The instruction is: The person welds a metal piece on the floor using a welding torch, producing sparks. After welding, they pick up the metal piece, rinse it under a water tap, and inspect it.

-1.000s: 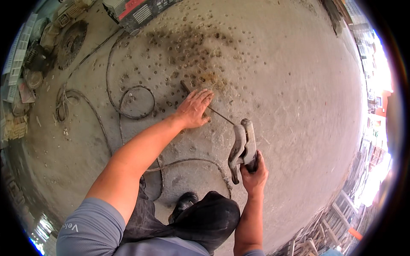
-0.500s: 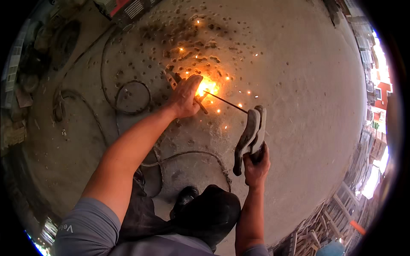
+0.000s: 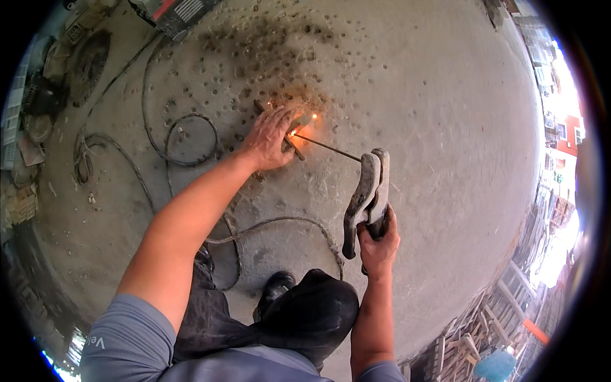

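Note:
My right hand [image 3: 380, 245] is closed round the grip of a worn, pale welding electrode holder [image 3: 368, 181]. From its jaws a thin dark electrode [image 3: 331, 149] runs up and left. The electrode's far tip meets a small orange glow beside my left hand [image 3: 270, 140]. Bent over a narrow flat metal bar [image 3: 298, 153], the left hand presses or grips it near the floor. Both ends of the bar stick out past the hand; its middle and the undersides of my fingers are hidden. Neither hand wears a glove.
Burn pits and soot mark the concrete floor [image 3: 433, 127] beyond my hands. Cable loops [image 3: 191, 164] lie at the left, and another cable [image 3: 280, 220] curves before my shoe [image 3: 278, 288]. A red-and-grey machine [image 3: 175, 14] stands at the far left; wooden scraps [image 3: 468, 350] are piled lower right.
The bright glare and flying sparks have shrunk to a small glow and a few bright specks. Both hands, with the holder, appear slightly farther left in the picture.

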Demonstrator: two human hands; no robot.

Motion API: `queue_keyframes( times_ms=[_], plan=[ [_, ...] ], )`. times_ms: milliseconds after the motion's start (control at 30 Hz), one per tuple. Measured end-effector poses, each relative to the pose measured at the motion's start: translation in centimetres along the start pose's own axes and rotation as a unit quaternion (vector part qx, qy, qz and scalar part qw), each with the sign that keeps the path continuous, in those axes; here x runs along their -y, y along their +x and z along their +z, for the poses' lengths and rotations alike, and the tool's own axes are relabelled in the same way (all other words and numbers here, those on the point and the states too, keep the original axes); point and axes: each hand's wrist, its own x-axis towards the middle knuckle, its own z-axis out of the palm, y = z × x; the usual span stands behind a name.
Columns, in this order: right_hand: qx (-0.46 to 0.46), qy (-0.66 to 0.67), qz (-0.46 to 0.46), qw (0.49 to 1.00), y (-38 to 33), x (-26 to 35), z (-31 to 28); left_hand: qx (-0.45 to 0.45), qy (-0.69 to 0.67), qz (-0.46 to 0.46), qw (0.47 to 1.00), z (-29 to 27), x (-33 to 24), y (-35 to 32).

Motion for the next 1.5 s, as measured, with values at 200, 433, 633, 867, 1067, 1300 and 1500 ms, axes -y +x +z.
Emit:
queue_keyframes(
  times_ms=[200,433,633,867,1067,1300,1500],
  plan=[
    [0.010,-0.001,-0.002,1.000,0.1,0.8,0.1,-0.049,-0.014,0.023,0.998,0.4,-0.1,0.0],
    [0.019,-0.002,0.011,1.000,0.3,0.9,0.2,0.000,-0.012,0.011,1.000,0.0,-0.1,0.1],
    [0.019,-0.008,0.007,1.000,0.4,1.3,0.1,-0.027,-0.012,0.020,0.999,-0.2,-0.3,0.2],
    [0.011,-0.009,0.004,1.000,0.4,0.9,0.2,0.012,-0.009,0.015,1.000,-0.5,-0.9,0.2],
    [0.013,-0.012,-0.005,1.000,0.4,1.1,0.3,0.023,0.011,0.035,0.999,0.0,-1.1,0.0],
    [0.000,-0.025,-0.035,0.999,0.4,0.5,0.5,-0.034,0.005,0.080,0.996,0.5,-1.5,-0.3],
    [0.003,-0.035,-0.040,0.999,0.4,1.0,0.5,-0.084,0.029,0.097,0.991,0.9,-1.4,-0.3]
  ],
)
